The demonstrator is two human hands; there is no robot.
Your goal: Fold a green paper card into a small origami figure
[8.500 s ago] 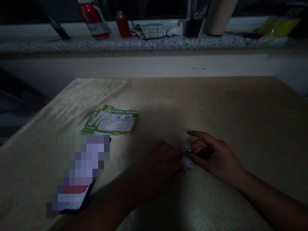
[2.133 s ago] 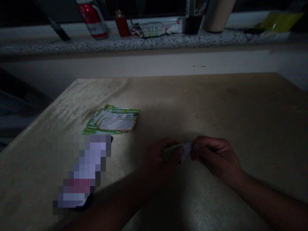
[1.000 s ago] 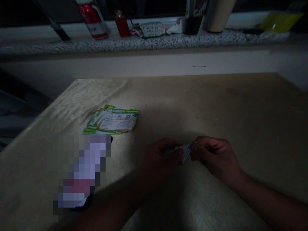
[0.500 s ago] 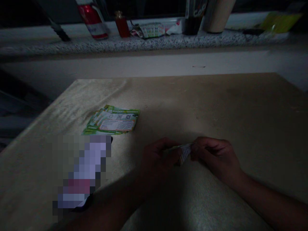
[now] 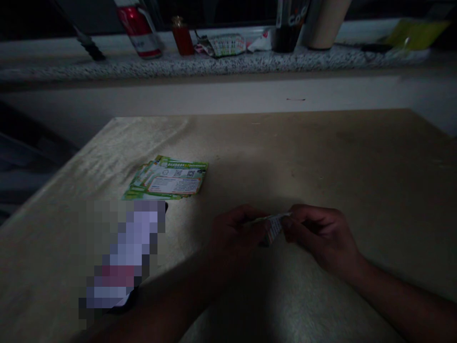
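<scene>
A small folded printed card (image 5: 275, 227) is between my two hands, just above the table. My left hand (image 5: 237, 233) is closed on its left side, with the thumb in front and the fingers behind. At its right end my right hand (image 5: 317, 233) pinches the card's edge between thumb and fingers. Both hands hide much of the card, and the light is dim. To the left on the table lies a fanned stack of green and white printed cards (image 5: 174, 178), with QR codes on the top one.
A blurred-out phone (image 5: 134, 243) lies left of my left forearm on the table (image 5: 321, 152). Behind, a speckled stone sill (image 5: 200, 64) bears a red and white bottle (image 5: 139, 31), a small red bottle (image 5: 183, 38), a crumpled wrapper (image 5: 226, 44) and a dark drink bottle (image 5: 285, 35).
My right hand has shifted very slightly, with the fingers still on the card's edge. Otherwise the hands, card and stack look almost the same.
</scene>
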